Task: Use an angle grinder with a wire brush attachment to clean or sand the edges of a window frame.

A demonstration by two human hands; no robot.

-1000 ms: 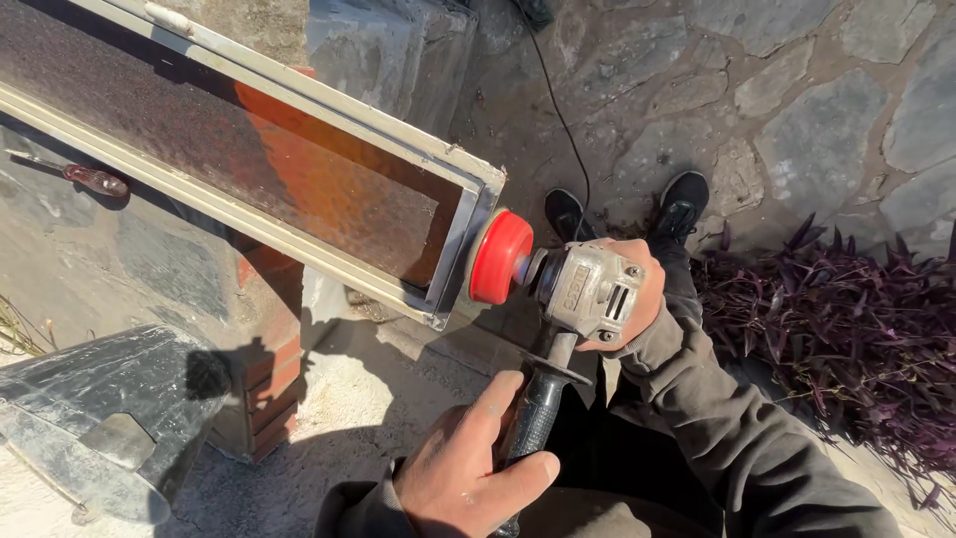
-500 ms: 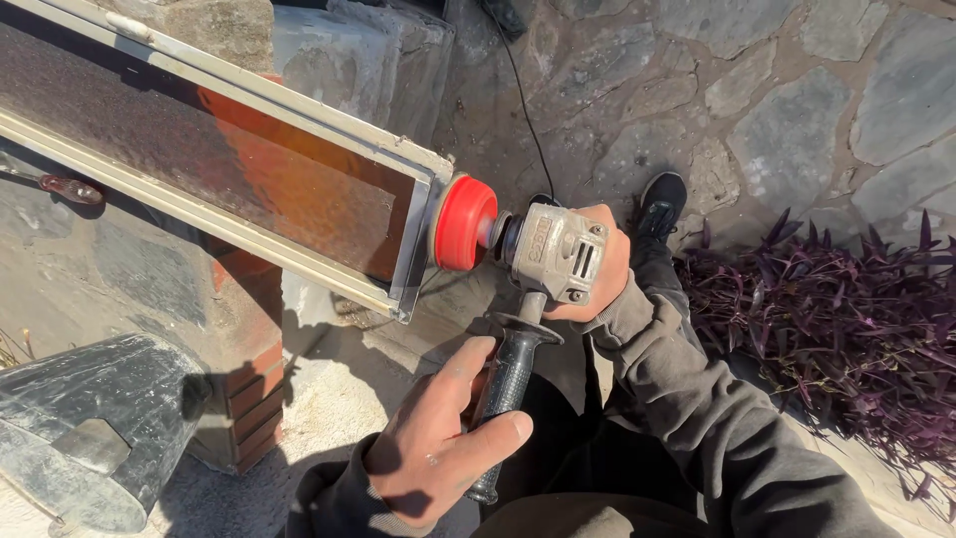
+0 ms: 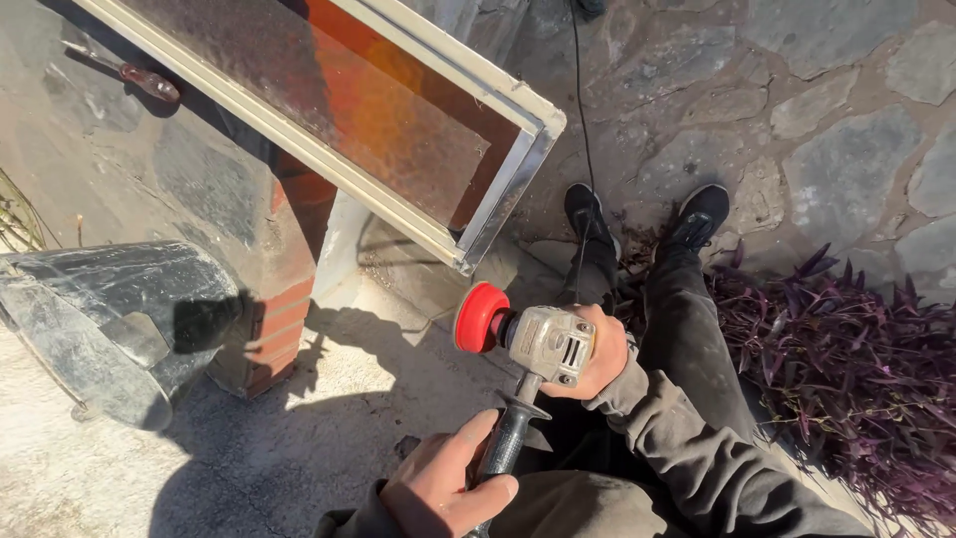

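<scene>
I hold an angle grinder (image 3: 543, 342) with a red disc (image 3: 480, 317) on its front. My right hand (image 3: 597, 354) grips the grey body. My left hand (image 3: 448, 488) wraps the black side handle (image 3: 506, 443). The disc hangs below and apart from the end of a long cream metal frame (image 3: 503, 204) with a rusty brown panel (image 3: 398, 139). The frame's end edge shows bare shiny metal. The frame rests tilted on a red brick pillar (image 3: 284, 289).
A dark metal bucket (image 3: 110, 319) lies on its side at left. A tool with a reddish handle (image 3: 149, 83) lies beyond the frame. The grinder's black cord (image 3: 581, 120) runs over stone paving. Purple plants (image 3: 856, 369) grow at right. My black shoes (image 3: 697, 214) are ahead.
The grinder has come away from the frame's end and dropped lower, toward me. The disc touched the frame before and is now clear of it.
</scene>
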